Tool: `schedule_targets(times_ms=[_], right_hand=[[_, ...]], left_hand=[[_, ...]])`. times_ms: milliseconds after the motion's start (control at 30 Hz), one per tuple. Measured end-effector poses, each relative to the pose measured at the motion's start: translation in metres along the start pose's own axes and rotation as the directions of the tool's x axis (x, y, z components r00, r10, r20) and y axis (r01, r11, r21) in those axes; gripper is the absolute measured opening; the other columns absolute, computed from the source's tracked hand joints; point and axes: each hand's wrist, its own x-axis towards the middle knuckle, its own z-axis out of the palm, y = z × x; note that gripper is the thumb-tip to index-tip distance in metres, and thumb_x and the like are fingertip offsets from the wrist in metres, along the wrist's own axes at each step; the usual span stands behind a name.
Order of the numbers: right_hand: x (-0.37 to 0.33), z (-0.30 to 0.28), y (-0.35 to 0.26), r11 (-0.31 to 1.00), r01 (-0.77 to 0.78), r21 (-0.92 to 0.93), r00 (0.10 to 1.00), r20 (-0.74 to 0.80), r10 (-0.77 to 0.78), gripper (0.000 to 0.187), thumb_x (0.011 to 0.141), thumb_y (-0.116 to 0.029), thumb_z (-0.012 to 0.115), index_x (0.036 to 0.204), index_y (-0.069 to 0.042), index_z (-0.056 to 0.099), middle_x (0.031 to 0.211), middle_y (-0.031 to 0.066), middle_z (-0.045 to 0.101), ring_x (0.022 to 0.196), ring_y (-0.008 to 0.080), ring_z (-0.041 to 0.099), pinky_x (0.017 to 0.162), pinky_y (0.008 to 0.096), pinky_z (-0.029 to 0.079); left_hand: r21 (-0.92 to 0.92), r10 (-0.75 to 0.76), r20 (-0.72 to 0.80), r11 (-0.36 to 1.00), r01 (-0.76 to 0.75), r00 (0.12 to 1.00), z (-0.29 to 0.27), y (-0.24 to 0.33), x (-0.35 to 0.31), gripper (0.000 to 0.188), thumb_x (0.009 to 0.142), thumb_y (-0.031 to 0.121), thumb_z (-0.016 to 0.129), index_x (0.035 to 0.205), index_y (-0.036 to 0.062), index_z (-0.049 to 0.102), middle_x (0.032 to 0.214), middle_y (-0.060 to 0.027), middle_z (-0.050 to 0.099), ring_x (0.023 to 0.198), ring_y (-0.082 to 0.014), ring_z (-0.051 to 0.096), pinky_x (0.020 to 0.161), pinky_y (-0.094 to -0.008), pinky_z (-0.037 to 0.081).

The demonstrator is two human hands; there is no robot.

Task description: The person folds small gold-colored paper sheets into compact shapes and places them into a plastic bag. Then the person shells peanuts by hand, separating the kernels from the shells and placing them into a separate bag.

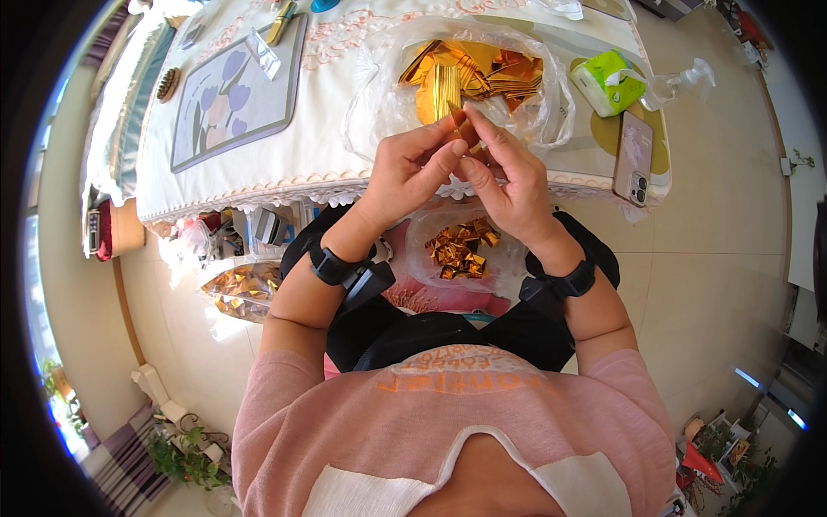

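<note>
One gold foil piece [468, 130], pinched between our left hand [407, 168] and right hand [517, 177].
We angle both hands inward, fingertips and thumbs close together near the scalloped table edge [284, 195]; the piece looks shiny, creased, partly hidden by our fingers. Just beyond, a clear bag [372, 96] holds gold sheets [469, 69]; white tablecloth [323, 129] stretches leftward to the grey mat [187, 138].

Bright daylight from left — edges bent.
</note>
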Motion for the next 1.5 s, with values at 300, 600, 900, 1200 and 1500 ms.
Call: schedule_targets(times_ms=[300,600,900,1200,1500], right_hand=[[0.0,-0.003,0.002,1.0,0.014,-0.018,1.0,0.008,-0.013,0.057,0.087,-0.008,0.069,0.14,-0.01,0.048,0.094,0.0083,0.062,0.073,0.0152,0.062,0.064,0.0279,0.051],[0.001,-0.007,-0.002,1.0,-0.014,-0.022,0.998,0.068,0.015,0.052,0.089,-0.009,0.067,0.139,-0.005,0.049,0.112,0.0116,0.063,0.087,0.0155,0.066,0.075,0.0274,0.055],[0.004,-0.005,-0.002,0.992,0.077,-0.096,0.997,0.02,-0.075,0.054,0.09,-0.01,0.066,0.14,-0.009,0.048,0.102,0.0124,0.063,0.081,0.0194,0.065,0.07,0.029,0.053],[0.002,-0.007,-0.006,0.951,0.122,-0.284,0.992,0.002,-0.127,0.05,0.088,-0.005,0.063,0.136,-0.002,0.049,0.111,0.0175,0.062,0.089,0.0302,0.066,0.074,0.0346,0.055],[0.001,-0.007,0.0,0.913,0.183,-0.364,0.979,-0.021,-0.205,0.05,0.081,0.008,0.058,0.13,0.003,0.052,0.114,0.0208,0.061,0.09,0.0349,0.066,0.074,0.0377,0.056]], left_hand=[[0.009,-0.001,0.039,1.0,0.001,0.999,-0.005,0.0,0.002,0.032,0.095,0.013,0.061,0.12,-0.0064,0.059,0.086,-0.0027,0.067,0.076,-0.0056,0.061,0.066,-0.0219,0.052],[0.026,-0.002,0.041,1.0,0.001,0.999,-0.005,0.003,0.001,0.029,0.095,0.012,0.06,0.119,-0.0047,0.06,0.087,-0.0026,0.067,0.078,-0.0045,0.059,0.069,-0.0216,0.051],[0.031,-0.043,0.093,0.999,0.04,0.995,-0.008,0.009,0.002,0.022,0.095,0.011,0.056,0.108,-0.0051,0.063,0.084,-0.0047,0.066,0.075,-0.0084,0.062,0.066,-0.0231,0.052],[0.064,-0.055,0.089,0.997,0.049,0.994,-0.006,0.008,-0.001,0.021,0.094,0.015,0.06,0.1,-0.0045,0.064,0.081,-0.0046,0.065,0.07,-0.0075,0.061,0.061,-0.0224,0.05],[0.003,-0.043,0.053,0.999,0.043,0.998,-0.001,0.009,0.002,0.025,0.095,0.008,0.058,0.117,-0.0028,0.059,0.09,-0.0045,0.067,0.072,-0.0078,0.062,0.064,-0.0218,0.051]])
